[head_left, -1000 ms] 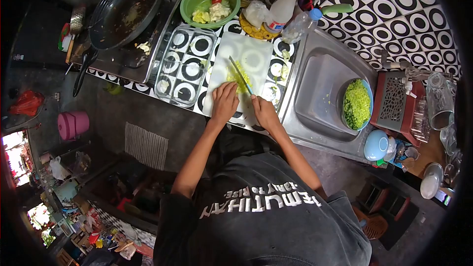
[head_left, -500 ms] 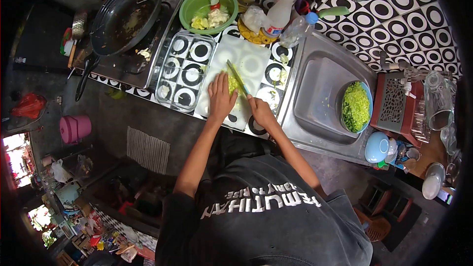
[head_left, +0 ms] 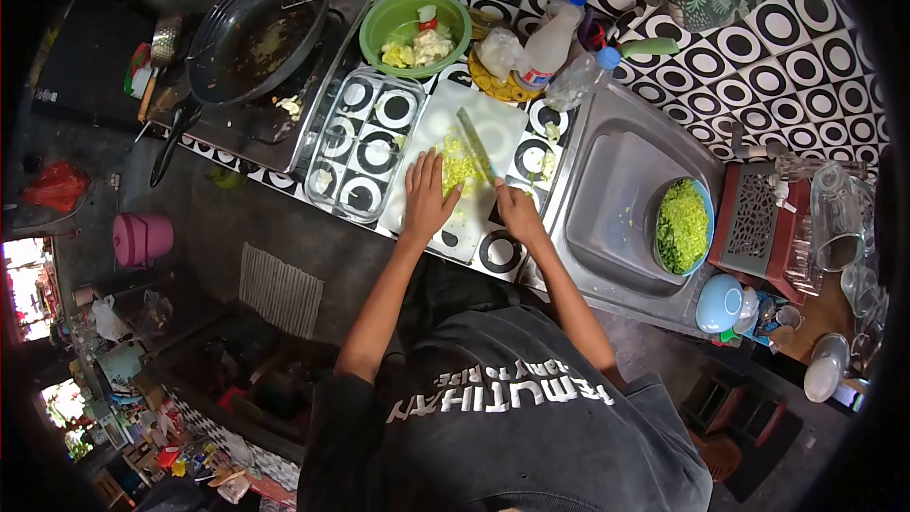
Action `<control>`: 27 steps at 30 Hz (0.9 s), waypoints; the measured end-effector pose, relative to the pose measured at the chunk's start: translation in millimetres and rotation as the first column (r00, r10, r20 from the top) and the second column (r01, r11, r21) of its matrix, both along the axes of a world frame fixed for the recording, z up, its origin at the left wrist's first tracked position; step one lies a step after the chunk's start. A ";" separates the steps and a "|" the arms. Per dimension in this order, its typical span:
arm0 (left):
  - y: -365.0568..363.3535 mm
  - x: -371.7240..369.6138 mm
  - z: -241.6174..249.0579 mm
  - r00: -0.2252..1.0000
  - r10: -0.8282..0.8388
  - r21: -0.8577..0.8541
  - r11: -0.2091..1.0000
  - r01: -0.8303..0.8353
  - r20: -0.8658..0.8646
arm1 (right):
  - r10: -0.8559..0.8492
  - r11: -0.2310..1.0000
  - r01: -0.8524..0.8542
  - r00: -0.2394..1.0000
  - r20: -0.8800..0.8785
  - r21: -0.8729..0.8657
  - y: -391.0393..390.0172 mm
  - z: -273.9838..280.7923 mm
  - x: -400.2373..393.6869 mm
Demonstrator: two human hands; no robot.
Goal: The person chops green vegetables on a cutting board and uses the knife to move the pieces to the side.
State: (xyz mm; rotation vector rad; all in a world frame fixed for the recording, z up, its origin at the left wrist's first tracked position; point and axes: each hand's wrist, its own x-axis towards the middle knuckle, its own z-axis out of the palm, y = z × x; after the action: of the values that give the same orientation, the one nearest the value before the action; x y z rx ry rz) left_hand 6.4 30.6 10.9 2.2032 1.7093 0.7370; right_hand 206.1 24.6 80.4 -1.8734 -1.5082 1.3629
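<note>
left hand: [head_left: 426, 195] flat, fingers together, pressing the chopped greens [head_left: 459, 169] on the white cutting board [head_left: 462, 147]
right hand: [head_left: 518, 212] fingers clamped round the knife [head_left: 477, 145], blade over the pile
room: board sits tight between glass tray [head_left: 360, 142] and sink [head_left: 621, 185]
bowls: two, green [head_left: 414, 19] and blue [head_left: 682, 226]
shirt text: mirrored, not sure what it says

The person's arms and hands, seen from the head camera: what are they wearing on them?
Both forearms are bare, with no gloves on the left hand or the right hand. I can make out no watch, ring or bracelet at this size. The sleeves stop around the elbows and belong to a dark grey top with pale block lettering printed across it.
</note>
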 end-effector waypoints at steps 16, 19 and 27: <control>56.2 3.5 -13.1 0.993 0.070 0.011 0.997 -0.071 0.099 | -0.095 0.992 0.072 0.967 -0.235 -0.103 -13.2 -54.1 12.7; 54.9 6.5 -14.9 0.999 0.047 0.046 0.998 -0.047 -0.002 | -0.154 0.982 0.126 0.966 -0.208 -0.143 -6.9 -54.6 20.2; 20.3 -1.6 8.6 0.972 -0.174 0.048 0.985 0.168 0.159 | -0.132 0.978 0.091 0.967 -0.217 -0.189 -6.6 -59.8 13.1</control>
State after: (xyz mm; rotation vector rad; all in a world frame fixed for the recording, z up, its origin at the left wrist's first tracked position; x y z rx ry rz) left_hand 4.8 50.9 19.5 2.2113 1.4195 0.8802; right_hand 219.2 18.1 20.6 -1.7992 -1.1849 1.6415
